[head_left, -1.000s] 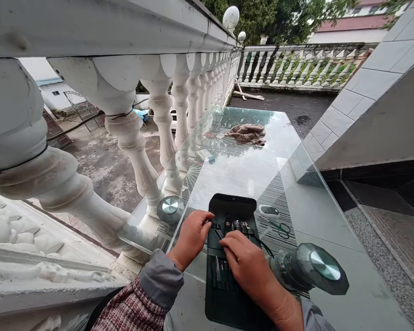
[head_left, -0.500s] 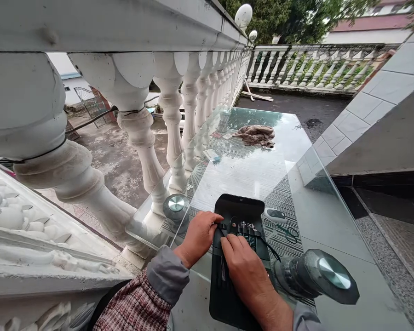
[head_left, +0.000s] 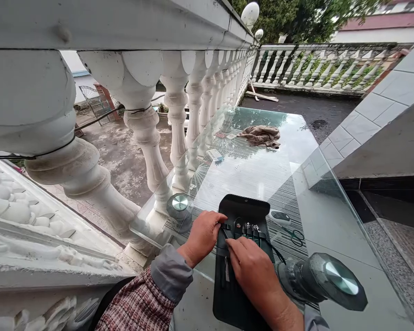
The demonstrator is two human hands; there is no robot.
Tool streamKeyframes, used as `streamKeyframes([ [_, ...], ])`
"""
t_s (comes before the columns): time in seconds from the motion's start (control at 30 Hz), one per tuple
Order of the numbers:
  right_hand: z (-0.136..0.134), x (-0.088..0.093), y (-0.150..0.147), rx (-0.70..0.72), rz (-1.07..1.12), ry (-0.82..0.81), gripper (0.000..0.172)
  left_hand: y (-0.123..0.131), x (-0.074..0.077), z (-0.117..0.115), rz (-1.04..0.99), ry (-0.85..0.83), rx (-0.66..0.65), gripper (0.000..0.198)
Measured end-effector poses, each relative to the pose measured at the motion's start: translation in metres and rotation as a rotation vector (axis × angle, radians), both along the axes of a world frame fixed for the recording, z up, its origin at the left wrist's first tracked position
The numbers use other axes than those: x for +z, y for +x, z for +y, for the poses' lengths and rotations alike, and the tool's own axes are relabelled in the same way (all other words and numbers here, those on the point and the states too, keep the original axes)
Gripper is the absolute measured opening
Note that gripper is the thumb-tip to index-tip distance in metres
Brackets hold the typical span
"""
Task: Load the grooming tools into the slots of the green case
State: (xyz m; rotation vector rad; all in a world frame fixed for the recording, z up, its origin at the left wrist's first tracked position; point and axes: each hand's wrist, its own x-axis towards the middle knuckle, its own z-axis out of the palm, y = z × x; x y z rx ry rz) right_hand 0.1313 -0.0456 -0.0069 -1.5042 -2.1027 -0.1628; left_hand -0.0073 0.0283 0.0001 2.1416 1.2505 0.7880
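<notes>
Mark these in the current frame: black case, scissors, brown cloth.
Black case (head_left: 229, 302): head view, on its bare lower panel.
Scissors (head_left: 292, 234): head view, where the handles meet.
Brown cloth (head_left: 261, 136): head view, middle of its crumpled heap.

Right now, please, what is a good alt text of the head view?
A person's left hand and right hand are at an open black case of small tools on a glass table; green-handled scissors lie beside it, a brown cloth beyond.
</notes>
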Motion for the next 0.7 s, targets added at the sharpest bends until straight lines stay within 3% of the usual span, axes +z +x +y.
streamKeyframes([
  [0.23, 0.001, 0.000, 0.004, 0.008, 0.134, -0.242, 0.018, 0.000, -0.002, 0.000, -0.003, 0.003, -0.002, 0.023],
  [0.47, 0.001, -0.002, 0.002, -0.036, -0.050, -0.140, 0.017, 0.001, -0.001, 0.000, 0.015, 0.020, -0.003, 0.023],
  [0.7, 0.001, 0.009, -0.001, -0.037, -0.183, -0.091, 0.010, 0.002, -0.005, 0.001, 0.005, 0.041, 0.002, 0.023],
])
